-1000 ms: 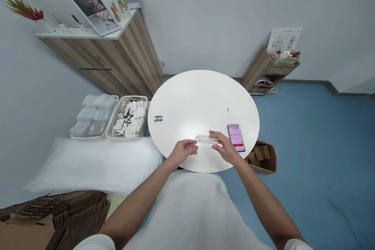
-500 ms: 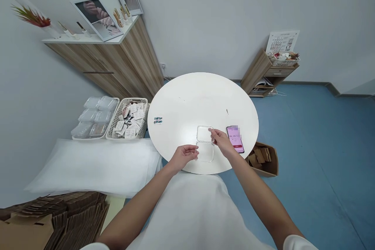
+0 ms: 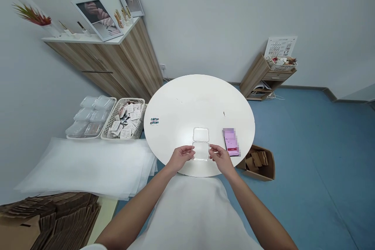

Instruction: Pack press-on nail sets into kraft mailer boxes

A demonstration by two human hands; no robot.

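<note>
A clear plastic box [image 3: 200, 151] lies near the front of the round white table [image 3: 196, 97], its lid [image 3: 200, 134] folded back on the far side. On the box's left wall, my left hand [image 3: 181, 157] is closed with fingers and thumb gripping the edge. Across from it, my right hand [image 3: 220, 158] pinches the right wall in the same way. Nothing shows inside the box. To the right of my right hand lies a phone [image 3: 231, 142] with a pink screen, partly blurred. A small set of dark teal pieces [image 3: 154, 121] rests at the table's left.
Left of the table stand a basket of white packets [image 3: 125, 121] and a basket of clear boxes [image 3: 90, 115]. White foam sheets [image 3: 88, 166] lie above stacked cardboard [image 3: 52, 218]. An open carton [image 3: 259, 164] sits on the floor at right. Cabinets [image 3: 117, 66] line the wall.
My right hand has let go of the lid and come down to the box's right wall. The lid stays open. My left hand keeps its grip; the view has shifted slightly.
</note>
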